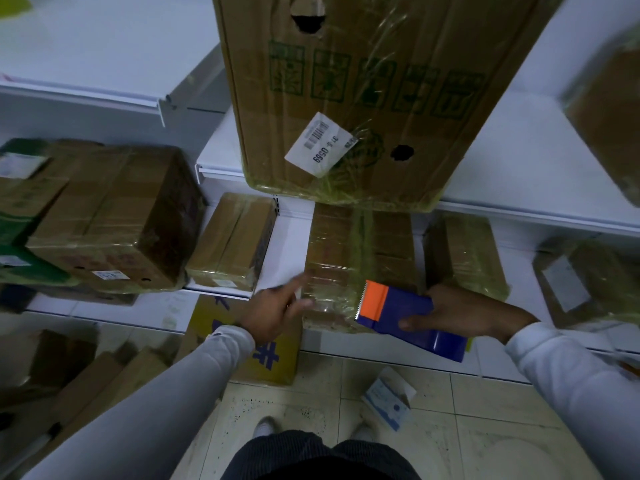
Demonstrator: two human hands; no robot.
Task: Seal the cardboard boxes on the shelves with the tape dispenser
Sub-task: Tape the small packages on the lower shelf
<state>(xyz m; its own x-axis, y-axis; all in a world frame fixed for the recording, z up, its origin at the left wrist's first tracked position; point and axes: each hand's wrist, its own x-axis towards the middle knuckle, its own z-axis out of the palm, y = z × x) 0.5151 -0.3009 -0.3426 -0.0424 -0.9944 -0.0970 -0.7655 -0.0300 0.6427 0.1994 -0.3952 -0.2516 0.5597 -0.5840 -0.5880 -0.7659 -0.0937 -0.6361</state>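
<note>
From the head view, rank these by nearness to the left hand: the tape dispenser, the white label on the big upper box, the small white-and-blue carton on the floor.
Measured from the left hand:
1. Tape dispenser, to its right, gripped by the right hand.
2. Small white-and-blue carton, lower right, on the floor.
3. White label, above, on the big upper box.

Blue-orange tape dispenser (398, 311) lies against a seemingly tape-wrapped cardboard box (353, 265) on the lower shelf.

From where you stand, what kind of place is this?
Probably a stockroom or parcel depot: white metal shelves hold taped cardboard boxes, a large box carries a barcode label, and the right hand holds a tape dispenser.
</note>
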